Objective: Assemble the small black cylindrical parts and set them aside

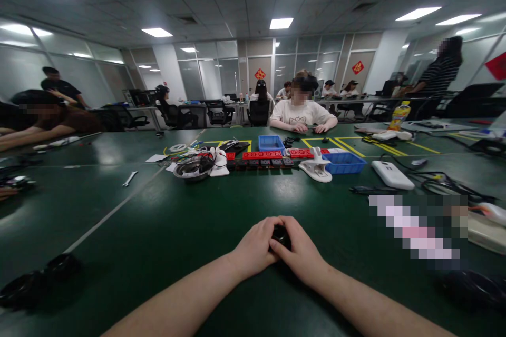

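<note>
My left hand (255, 248) and my right hand (301, 253) meet low over the green table (190, 253), closed around a small dark, glossy round object (280, 234). Only part of its curved black top shows between my thumbs and fingers, so its kind is hidden. The fingertips of both hands touch or overlap at the far side. Both forearms reach in from the bottom edge.
Across the table's middle stand a metal bowl (193, 175) with cables, a red strip (263, 155), a white clip stand (318, 166) and a blue bin (344, 163). A wrench (129, 178) lies left, a white device (392, 175) right. A person (302, 113) sits opposite.
</note>
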Demonstrator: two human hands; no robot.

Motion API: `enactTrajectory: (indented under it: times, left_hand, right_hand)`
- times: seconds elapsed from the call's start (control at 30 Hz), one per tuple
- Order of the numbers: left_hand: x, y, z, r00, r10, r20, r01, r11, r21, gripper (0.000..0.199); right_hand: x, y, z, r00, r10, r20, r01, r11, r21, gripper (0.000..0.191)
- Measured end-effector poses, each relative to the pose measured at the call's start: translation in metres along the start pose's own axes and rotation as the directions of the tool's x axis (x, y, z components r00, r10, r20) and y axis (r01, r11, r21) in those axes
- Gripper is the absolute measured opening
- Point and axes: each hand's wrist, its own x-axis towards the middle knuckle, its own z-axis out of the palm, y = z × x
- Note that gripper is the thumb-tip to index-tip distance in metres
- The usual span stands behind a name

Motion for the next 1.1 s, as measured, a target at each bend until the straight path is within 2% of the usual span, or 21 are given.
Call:
enactTrajectory:
  times: [0.13, 0.23, 0.33, 0.43, 0.5, 0.67, 0.97, 1.1]
  left_hand:
    - [0.0015, -0.0025, -0.0001, 0.998, -0.065, 0.015, 0.066, 0.994, -0.09, 0.059]
    - [0.0013, -0.0013, -0.0018, 0.997, -0.065, 0.04, 0.069, 0.992, -0.102, 0.056]
    - [0.0005, 0.0011, -0.003, 0.996, -0.085, -0.025, 0.084, 0.995, -0.051, 0.054]
    - [0.0007, 0.0014, -0.0035, 0.98, -0.164, -0.108, 0.169, 0.985, 0.033, 0.051]
    - [0.0014, 0.0002, -0.004, 0.976, -0.19, -0.105, 0.199, 0.977, 0.077, 0.044]
    - [0.0031, -0.0022, -0.0053, 0.982, -0.188, -0.032, 0.191, 0.977, 0.098, 0.027]
    - [0.0042, -0.0013, -0.0068, 0.981, -0.193, 0.006, 0.192, 0.979, 0.069, 0.026]
    - [0.003, -0.0036, -0.0048, 0.985, -0.173, -0.019, 0.174, 0.981, 0.085, 0.027]
  right_hand:
    - [-0.0004, 0.0007, 0.0006, 0.999, 0.025, -0.032, -0.023, 0.998, 0.06, 0.039]
    - [0.0013, 0.0014, -0.0001, 0.997, 0.067, -0.027, -0.065, 0.996, 0.054, 0.031]
    - [0.0018, 0.0015, -0.0009, 0.997, 0.076, -0.009, -0.075, 0.995, 0.071, 0.027]
    - [0.0016, 0.0004, -0.0028, 0.997, 0.08, 0.004, -0.08, 0.992, 0.099, 0.031]
    - [0.0015, -0.0008, -0.0046, 0.996, 0.086, 0.016, -0.087, 0.992, 0.094, 0.029]
    - [0.0015, -0.0016, -0.0071, 0.997, 0.073, 0.04, -0.075, 0.995, 0.063, 0.022]
    - [0.0017, -0.0021, -0.0079, 0.999, 0.044, 0.011, -0.044, 0.999, 0.017, 0.022]
    - [0.0017, -0.0002, -0.0071, 1.0, 0.019, 0.011, -0.019, 1.0, 0.004, 0.023]
